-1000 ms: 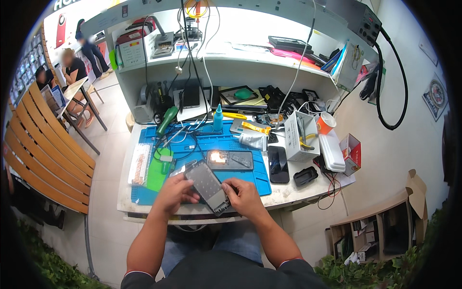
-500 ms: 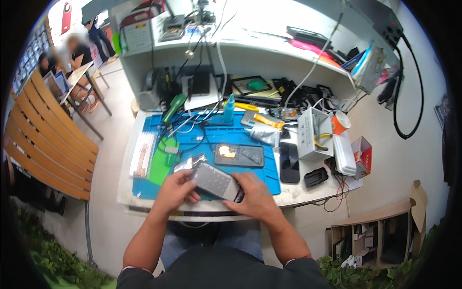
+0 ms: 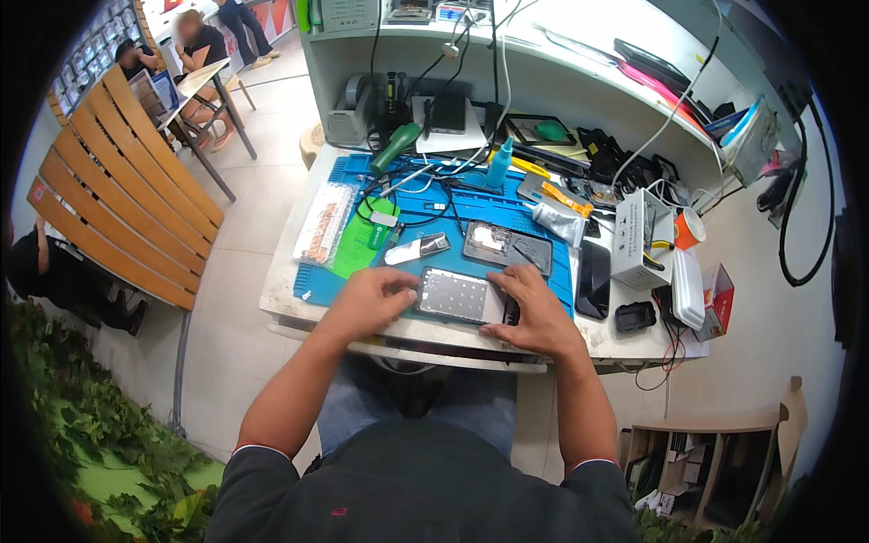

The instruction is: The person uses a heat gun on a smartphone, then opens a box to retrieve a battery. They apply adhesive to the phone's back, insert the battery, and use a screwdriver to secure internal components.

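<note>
A phone screen panel point(image 3: 455, 297), its grey inner side with rows of pale dots facing up, lies level at the front of the blue work mat point(image 3: 563, 281). My right hand point(image 3: 539, 312) grips its right end between thumb and fingers. At the left end, my left hand point(image 3: 373, 303) has its thumb and fingers curled in on the edge. Just behind is an opened phone body point(image 3: 509, 247) with a shiny patch inside. A crumpled silver strip point(image 3: 417, 249) rests to the left of that body.
A green pad point(image 3: 359, 242) and a bagged strip point(image 3: 324, 226) occupy the mat's left. Toward the back stand a blue bottle point(image 3: 500, 165) and a glue tube point(image 3: 557, 223). On the right are a dark phone point(image 3: 594, 279), a white box point(image 3: 641, 237) and a black tray point(image 3: 635, 316).
The phone screen panel has gone from tilted to nearly level, with both hands staying at its ends. The whole view has shifted, so the bench appears farther right and higher.
</note>
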The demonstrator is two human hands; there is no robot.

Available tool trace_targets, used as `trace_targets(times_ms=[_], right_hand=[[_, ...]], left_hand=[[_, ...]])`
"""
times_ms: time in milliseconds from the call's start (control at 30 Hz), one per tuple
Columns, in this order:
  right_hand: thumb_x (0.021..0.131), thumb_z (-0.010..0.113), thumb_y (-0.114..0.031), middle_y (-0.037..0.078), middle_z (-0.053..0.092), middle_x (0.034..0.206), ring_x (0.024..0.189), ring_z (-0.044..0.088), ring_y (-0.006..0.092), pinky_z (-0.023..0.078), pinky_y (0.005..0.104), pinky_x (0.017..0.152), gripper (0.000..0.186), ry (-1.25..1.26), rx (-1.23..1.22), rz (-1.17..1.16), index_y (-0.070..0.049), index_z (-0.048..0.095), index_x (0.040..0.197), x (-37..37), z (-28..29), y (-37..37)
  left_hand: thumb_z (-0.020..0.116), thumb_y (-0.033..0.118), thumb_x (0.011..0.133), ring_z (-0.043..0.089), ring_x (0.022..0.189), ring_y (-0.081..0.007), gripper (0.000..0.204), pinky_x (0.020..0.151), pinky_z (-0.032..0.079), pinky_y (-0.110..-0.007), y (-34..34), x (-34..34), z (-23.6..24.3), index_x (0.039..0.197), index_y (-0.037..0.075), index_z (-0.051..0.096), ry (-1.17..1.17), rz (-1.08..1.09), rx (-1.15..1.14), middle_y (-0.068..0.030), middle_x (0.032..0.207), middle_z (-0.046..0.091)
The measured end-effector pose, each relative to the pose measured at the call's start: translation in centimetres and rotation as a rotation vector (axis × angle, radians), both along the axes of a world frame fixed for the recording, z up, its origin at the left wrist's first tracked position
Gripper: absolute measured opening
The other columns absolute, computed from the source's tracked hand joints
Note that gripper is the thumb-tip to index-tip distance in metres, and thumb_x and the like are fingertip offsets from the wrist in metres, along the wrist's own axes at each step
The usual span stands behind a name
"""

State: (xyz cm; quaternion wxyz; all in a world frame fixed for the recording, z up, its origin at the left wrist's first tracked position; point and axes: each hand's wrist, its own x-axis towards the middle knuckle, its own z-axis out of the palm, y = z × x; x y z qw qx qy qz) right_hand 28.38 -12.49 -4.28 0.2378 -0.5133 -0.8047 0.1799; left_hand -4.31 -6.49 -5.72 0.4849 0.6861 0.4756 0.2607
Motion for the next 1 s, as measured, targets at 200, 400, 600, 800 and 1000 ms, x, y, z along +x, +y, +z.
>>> trace_targets(times_ms=[200,400,600,800,1000], right_hand=[[0.075,0.102,-0.036,0.021,0.065,0.136,0.128,0.061,0.041,0.052,0.0469,0.112,0.086,0.031,0.028,-0.024,-0.001,0.068,0.146,-0.4,0.1,-0.7],[0.077,0.102,-0.034,0.019,0.068,0.134,0.127,0.062,0.0395,0.051,0.0476,0.112,0.085,0.014,0.133,-0.02,-0.003,0.067,0.148,-0.6,-0.6,-0.5],[0.081,0.099,-0.042,0.019,0.07,0.135,0.132,0.061,0.0379,0.047,0.0485,0.117,0.089,-0.009,0.052,-0.063,-0.002,0.064,0.153,-0.3,-0.5,-0.7],[0.09,0.094,-0.026,0.018,0.073,0.119,0.116,0.068,0.0365,0.054,0.0464,0.101,0.051,0.051,0.375,-0.073,0.0,0.072,0.128,-1.0,1.3,-3.4],[0.086,0.099,-0.019,0.003,0.059,0.073,0.061,0.056,0.0193,0.042,0.0332,0.054,0.03,0.553,0.684,0.28,-0.006,0.072,0.087,-7.7,13.0,-11.4]], left_hand=[[0.079,0.017,0.102,0.071,0.071,-0.0124,0.035,0.068,0.057,-0.031,-0.2,-0.1,-0.1,0.131,-0.002,0.08,-0.056,0.013,-0.058,-0.008,0.09,0.081],[0.074,0.015,0.104,0.069,0.068,-0.0117,0.033,0.065,0.056,-0.03,-0.3,0.0,-0.6,0.131,-0.002,0.079,-0.022,0.027,-0.01,-0.0079,0.089,0.08],[0.071,0.012,0.107,0.064,0.064,-0.0079,0.03,0.057,0.051,-0.028,0.0,-0.3,-0.6,0.132,-0.002,0.079,-0.023,0.018,-0.008,-0.0037,0.085,0.076],[0.074,0.017,0.098,0.071,0.068,-0.018,0.022,0.069,0.057,-0.038,-2.7,-3.6,3.0,0.109,0.001,0.083,0.208,-0.102,0.098,-0.01,0.08,0.077],[0.069,0.012,0.089,0.076,0.091,-0.0373,0.03,0.083,0.061,-0.046,-7.5,-4.3,1.7,0.116,0.007,0.082,0.35,-0.588,0.111,-0.0137,0.099,0.078]])
